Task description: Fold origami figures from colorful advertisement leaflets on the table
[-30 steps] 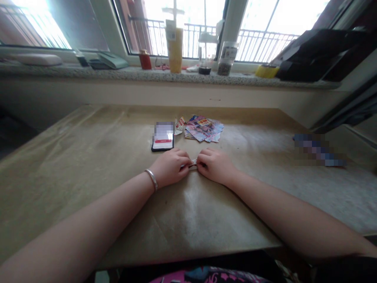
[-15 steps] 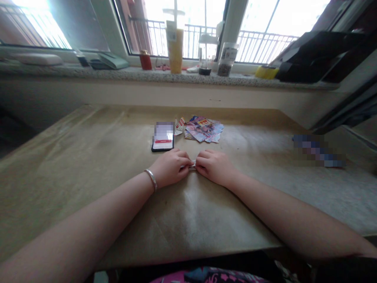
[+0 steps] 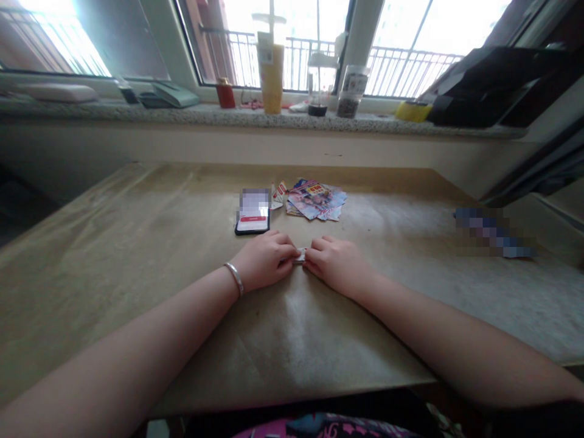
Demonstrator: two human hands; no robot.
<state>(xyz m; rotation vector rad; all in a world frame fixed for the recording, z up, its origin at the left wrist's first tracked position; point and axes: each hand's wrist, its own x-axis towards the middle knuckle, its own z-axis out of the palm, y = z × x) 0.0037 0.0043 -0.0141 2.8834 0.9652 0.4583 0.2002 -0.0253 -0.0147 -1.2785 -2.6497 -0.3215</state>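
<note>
Between my hands, low over the table, is a small piece of folded white paper (image 3: 300,256), most of it hidden by fingers. My left hand (image 3: 267,258), with a silver bangle at the wrist, is closed on its left end. At the right end, the fingertips of my right hand (image 3: 335,263) pinch the paper. Just beyond my left hand lies a phone (image 3: 253,213) with a lit, blurred screen. A folded paper piece with red print (image 3: 279,193) sits beside the phone. To its right is a loose pile of colourful printed papers (image 3: 317,201).
The table (image 3: 219,353) has a beige cover. At far right lies a blurred bluish strip (image 3: 495,233). On the granite sill (image 3: 182,115) behind stand a red bottle (image 3: 225,93), a tall yellow container (image 3: 272,79), clear jars (image 3: 349,92), yellow tape (image 3: 413,111) and a black object (image 3: 483,91).
My right fingers have shifted slightly to the right along the paper, so more of its white surface shows between the hands. The left hand stays in place.
</note>
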